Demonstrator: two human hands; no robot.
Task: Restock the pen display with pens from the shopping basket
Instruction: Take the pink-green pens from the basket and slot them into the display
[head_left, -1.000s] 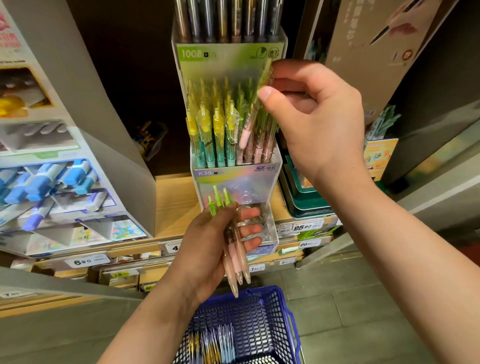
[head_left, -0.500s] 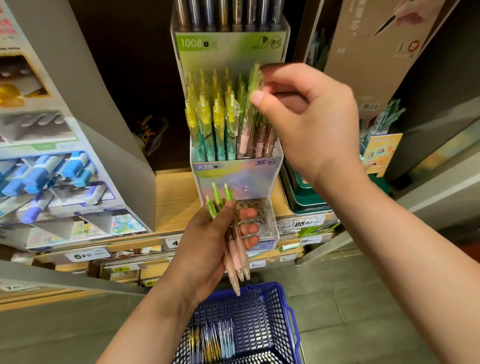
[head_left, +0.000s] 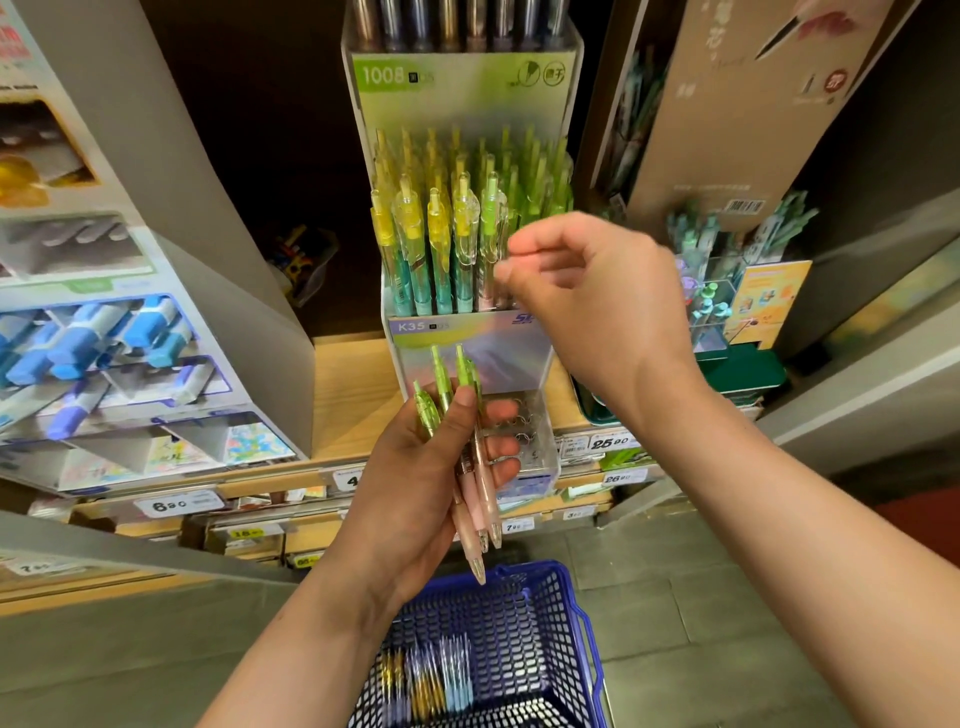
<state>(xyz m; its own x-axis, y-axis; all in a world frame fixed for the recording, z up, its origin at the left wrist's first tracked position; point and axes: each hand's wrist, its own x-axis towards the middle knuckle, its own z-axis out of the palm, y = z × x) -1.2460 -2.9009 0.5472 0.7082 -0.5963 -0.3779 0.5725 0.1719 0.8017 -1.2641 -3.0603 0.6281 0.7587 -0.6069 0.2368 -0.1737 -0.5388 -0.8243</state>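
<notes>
The left hand (head_left: 415, 483) had its grip clamped round three pens (head_left: 480, 478), just below the pen display (head_left: 467, 332); more lay in the basket (head_left: 545, 623). The right hand (head_left: 608, 301) hovered beside the display, grip curled together, apparently empty. The pens looked light, stiff and slick, best pinched near the top.

**Lighting and image quality.** Even, warm overhead light keeps the centre bright, with no hard shadows. The recess at 11 o'clock behind the pen display (head_left: 462, 93) falls to near black. Soft iridescent glare spreads over the display's front panel, just above centre. The right hand (head_left: 587, 306), at 2 o'clock from centre, is smeared by motion blur at its fingertips. The left hand (head_left: 415, 467) and the pens (head_left: 480, 483) it grips are sharp. The shopping basket (head_left: 519, 623) at 6 o'clock is slightly soft. Wide-angle distortion bows the grey shelf (head_left: 130, 556) at 8 o'clock.
</notes>
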